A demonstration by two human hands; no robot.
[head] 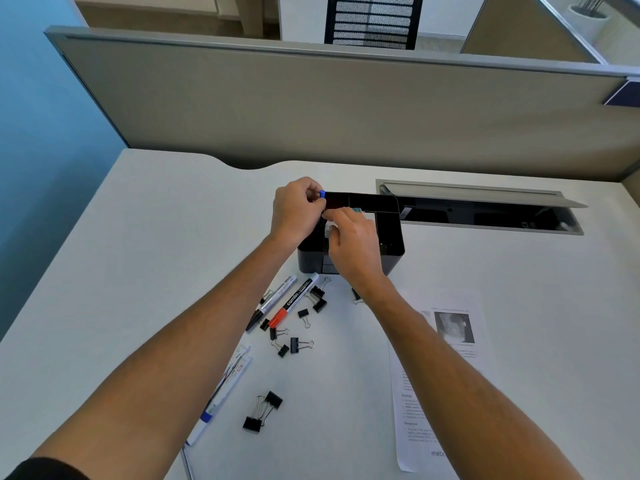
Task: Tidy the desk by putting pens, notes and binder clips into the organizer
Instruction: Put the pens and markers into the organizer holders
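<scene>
A black organizer (393,237) stands mid-desk. My left hand (294,213) is at its left rim, pinching a pen with a blue cap (322,194). My right hand (353,244) is over the organizer's front, fingers curled on a small white thing (328,228); what that thing is I cannot tell. On the desk in front lie a red-capped marker (292,303), a black marker (273,301) and several black binder clips (298,344), two more (263,412) nearer me. A white pen with blue band (221,398) shows beside my left forearm.
A printed sheet (446,341) lies right of my right forearm. Behind the organizer an open cable tray (485,213) is set into the desk. A grey partition (311,105) closes off the back edge.
</scene>
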